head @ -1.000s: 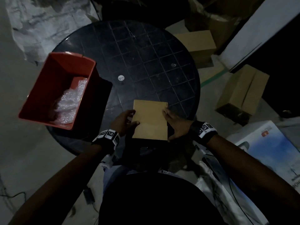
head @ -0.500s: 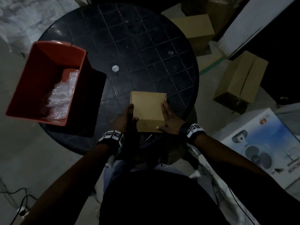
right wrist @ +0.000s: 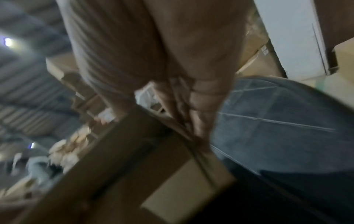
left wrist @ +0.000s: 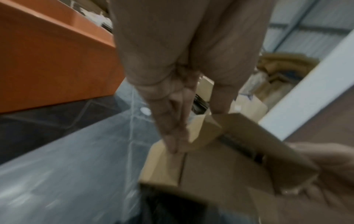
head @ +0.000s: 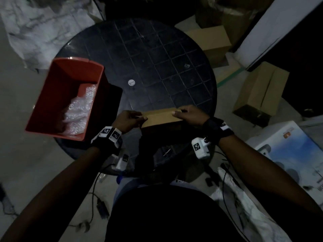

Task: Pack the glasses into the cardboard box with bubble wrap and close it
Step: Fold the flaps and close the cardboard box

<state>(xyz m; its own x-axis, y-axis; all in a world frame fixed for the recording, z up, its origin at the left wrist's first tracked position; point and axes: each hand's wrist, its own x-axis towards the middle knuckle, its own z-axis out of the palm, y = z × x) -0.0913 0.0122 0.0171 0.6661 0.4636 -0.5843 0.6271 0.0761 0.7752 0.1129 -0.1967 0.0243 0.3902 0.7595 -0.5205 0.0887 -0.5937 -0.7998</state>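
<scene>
A small brown cardboard box (head: 161, 117) stands at the near edge of the black round table (head: 148, 58), its top panel tilted up toward me. My left hand (head: 141, 117) pinches the panel's left corner, and my right hand (head: 176, 112) pinches its right corner. In the left wrist view the fingers (left wrist: 173, 136) and thumb nip a cardboard flap of the box (left wrist: 220, 166). The blurred right wrist view has my fingers (right wrist: 193, 121) on the box (right wrist: 153, 151) corner. Bubble wrap (head: 78, 110) lies in the red bin (head: 57, 81). No glasses are visible.
The red bin overhangs the table's left side. On the floor to the right are brown cartons (head: 262, 91), another carton (head: 211, 41) behind the table, and a white printed fan box (head: 288, 149). Cables (head: 97, 203) trail by my legs.
The box lay flat with my hands at its sides. Both hands now pinch its far corners and the top panel is tipped up toward me.
</scene>
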